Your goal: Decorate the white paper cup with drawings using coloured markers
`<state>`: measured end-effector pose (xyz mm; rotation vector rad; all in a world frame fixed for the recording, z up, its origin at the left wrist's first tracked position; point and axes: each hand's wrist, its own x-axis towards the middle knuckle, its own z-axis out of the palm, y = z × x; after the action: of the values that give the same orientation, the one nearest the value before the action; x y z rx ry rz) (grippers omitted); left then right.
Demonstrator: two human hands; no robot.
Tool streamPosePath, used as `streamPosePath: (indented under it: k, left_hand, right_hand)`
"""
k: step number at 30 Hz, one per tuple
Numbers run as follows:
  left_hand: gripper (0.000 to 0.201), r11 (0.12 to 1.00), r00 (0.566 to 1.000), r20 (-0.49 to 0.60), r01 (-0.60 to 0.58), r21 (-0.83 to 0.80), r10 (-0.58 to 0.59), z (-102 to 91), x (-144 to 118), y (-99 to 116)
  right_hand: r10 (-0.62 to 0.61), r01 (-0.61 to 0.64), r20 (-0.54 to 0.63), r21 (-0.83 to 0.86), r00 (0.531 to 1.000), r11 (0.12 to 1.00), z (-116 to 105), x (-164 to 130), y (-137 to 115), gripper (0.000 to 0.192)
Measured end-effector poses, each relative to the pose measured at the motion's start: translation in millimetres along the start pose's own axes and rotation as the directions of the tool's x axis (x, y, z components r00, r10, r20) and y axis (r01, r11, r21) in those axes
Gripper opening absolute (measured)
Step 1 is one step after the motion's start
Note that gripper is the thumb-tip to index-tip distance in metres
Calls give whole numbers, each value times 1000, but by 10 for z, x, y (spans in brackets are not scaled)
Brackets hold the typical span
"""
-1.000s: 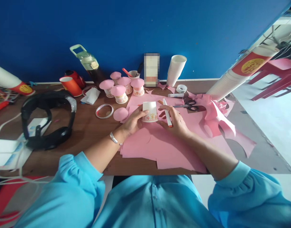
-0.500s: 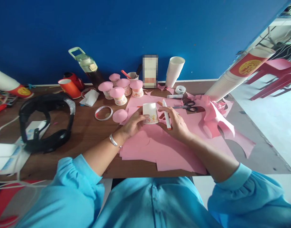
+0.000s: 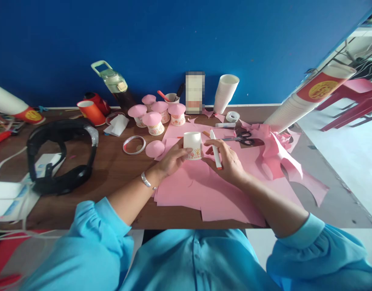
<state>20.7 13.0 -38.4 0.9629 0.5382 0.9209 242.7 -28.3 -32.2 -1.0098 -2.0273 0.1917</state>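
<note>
Left hand (image 3: pixel 174 158) had the doodled cup (image 3: pixel 192 141), right hand (image 3: pixel 230 162) gripped a marker (image 3: pixel 216 153); looked mid-decorating, more doodling probably needed steady turning.

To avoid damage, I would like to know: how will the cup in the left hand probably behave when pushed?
The flower-decorated cup looks like paper, so it is probably light for its size and may dent if squeezed hard. Its round side suggests it could roll if laid sideways.
</note>
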Motion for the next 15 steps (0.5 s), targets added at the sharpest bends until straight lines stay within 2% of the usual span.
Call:
streamPosePath:
  k: [4,7,10,15]
  left_hand:
    - [45,1000,1000,22,5,-2,-5,-5,4,3]
    - [39,1000,1000,-6,-26,9,26,11,8,10]
    - [34,999,999,-32,-38,20,39,60,-2,39]
    - [38,998,999,-41,1,63,2,108,-29,79]
  right_hand:
    - [2,-2,5,-17,1000,1000,-5,-11,7,36]
    - [23,-23,2,-5,1000,1000,-20,-13,-16,28]
    - [22,-20,-81,26,996,999,-65,0,-45,17]
    - [-51,54,-223,6,973,999,-183,32,-111,26]
